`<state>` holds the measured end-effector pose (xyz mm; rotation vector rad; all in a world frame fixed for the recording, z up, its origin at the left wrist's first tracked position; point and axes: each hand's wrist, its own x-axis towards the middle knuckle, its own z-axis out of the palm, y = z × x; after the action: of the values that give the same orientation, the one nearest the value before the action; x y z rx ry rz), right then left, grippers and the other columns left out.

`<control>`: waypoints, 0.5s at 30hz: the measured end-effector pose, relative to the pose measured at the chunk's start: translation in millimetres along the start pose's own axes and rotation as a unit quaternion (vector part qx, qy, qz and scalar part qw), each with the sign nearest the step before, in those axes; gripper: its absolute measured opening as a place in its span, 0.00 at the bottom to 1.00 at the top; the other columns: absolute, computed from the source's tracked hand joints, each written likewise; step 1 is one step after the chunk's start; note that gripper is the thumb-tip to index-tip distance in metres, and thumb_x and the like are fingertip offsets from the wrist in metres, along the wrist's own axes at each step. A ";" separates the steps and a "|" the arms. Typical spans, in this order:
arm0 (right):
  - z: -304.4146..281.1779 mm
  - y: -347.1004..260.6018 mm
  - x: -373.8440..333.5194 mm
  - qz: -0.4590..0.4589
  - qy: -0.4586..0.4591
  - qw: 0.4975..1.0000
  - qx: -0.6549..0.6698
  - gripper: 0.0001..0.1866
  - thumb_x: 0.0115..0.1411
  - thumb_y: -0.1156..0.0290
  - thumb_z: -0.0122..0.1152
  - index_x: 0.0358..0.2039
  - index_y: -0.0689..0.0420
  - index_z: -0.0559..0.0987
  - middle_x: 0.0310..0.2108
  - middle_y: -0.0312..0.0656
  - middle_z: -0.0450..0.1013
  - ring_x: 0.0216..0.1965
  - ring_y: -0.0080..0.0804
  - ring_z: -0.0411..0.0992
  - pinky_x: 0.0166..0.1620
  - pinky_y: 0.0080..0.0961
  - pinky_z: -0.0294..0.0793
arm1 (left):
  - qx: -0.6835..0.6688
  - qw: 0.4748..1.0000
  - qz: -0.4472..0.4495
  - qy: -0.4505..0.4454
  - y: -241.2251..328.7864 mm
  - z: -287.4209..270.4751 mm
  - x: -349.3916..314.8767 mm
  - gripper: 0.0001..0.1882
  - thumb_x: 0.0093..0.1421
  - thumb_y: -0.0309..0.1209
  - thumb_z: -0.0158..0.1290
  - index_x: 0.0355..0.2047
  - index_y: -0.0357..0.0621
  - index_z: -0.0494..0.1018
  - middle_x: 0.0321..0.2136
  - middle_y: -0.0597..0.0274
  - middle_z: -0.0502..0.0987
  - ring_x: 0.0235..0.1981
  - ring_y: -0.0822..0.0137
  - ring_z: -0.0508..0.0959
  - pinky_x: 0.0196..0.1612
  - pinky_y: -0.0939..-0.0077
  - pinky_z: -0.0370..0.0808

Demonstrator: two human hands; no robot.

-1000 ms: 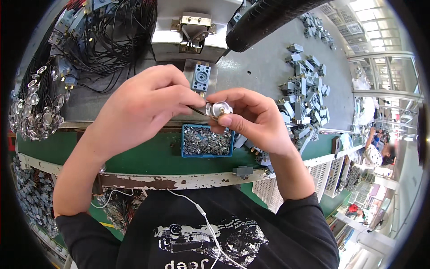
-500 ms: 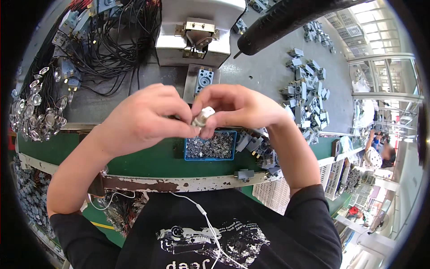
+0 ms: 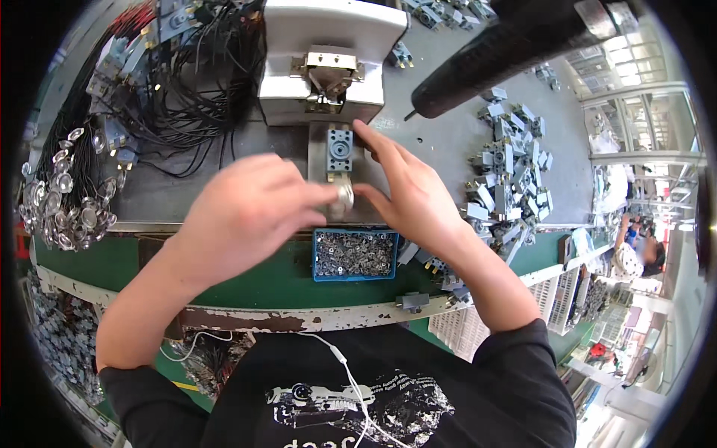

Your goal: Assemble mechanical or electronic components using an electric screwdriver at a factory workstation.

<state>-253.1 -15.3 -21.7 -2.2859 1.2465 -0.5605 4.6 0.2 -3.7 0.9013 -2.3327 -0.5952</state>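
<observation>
A grey-blue rectangular block with a round centre [image 3: 340,149] lies on a metal plate [image 3: 317,153] below the press-like fixture. My left hand [image 3: 258,209], blurred by motion, reaches to the near end of this block. Its fingers are closed on a small whitish, shiny part [image 3: 343,197], whose exact kind I cannot make out. My right hand [image 3: 418,194] is open at the block's right side. Its index finger points up past the block's far right corner, and the thumb tip is close to the whitish part.
The metal fixture [image 3: 325,56] stands behind the plate, a black tool [image 3: 478,67] hanging right of it. A blue tray of small metal pieces [image 3: 355,278] sits at the front. Similar blocks [image 3: 504,164] pile up right; black cables [image 3: 194,104] and silver discs [image 3: 60,190] lie left.
Both hands were together over the tray's far edge with the whitish part between them. The part is now at the block, and my right hand has spread open beside the block.
</observation>
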 end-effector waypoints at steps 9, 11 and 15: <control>-57.1 -6.3 -5.4 -0.089 0.247 0.961 0.092 0.25 0.67 0.76 0.63 0.64 0.59 0.70 0.52 0.53 0.77 0.50 0.34 0.78 0.48 0.29 0.81 | 0.066 0.995 -0.069 -0.005 -15.5 23.2 33.7 0.10 0.59 0.32 0.63 0.39 0.43 0.79 0.32 0.57 0.78 0.38 0.52 0.79 0.42 0.58 0.77; -72.4 -14.1 20.1 -0.209 0.403 0.884 0.113 0.30 0.68 0.78 0.62 0.68 0.60 0.63 0.54 0.56 0.73 0.50 0.40 0.77 0.50 0.31 0.81 | 0.067 0.994 -0.078 0.019 -9.9 21.7 32.9 0.10 0.58 0.32 0.64 0.39 0.44 0.80 0.32 0.57 0.78 0.38 0.52 0.79 0.42 0.58 0.77; -83.6 -17.3 64.8 -0.215 0.324 0.876 0.286 0.41 0.68 0.69 0.66 0.74 0.54 0.52 0.64 0.60 0.64 0.61 0.47 0.72 0.56 0.35 0.80 | 0.040 0.995 -0.096 0.007 -16.2 22.7 36.3 0.10 0.58 0.32 0.64 0.38 0.44 0.80 0.31 0.58 0.78 0.38 0.53 0.80 0.40 0.60 0.77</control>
<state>-255.5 -79.9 63.7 -1.8850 0.6432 -1.7122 -24.8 -32.1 -17.5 1.1713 -2.2875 -0.5749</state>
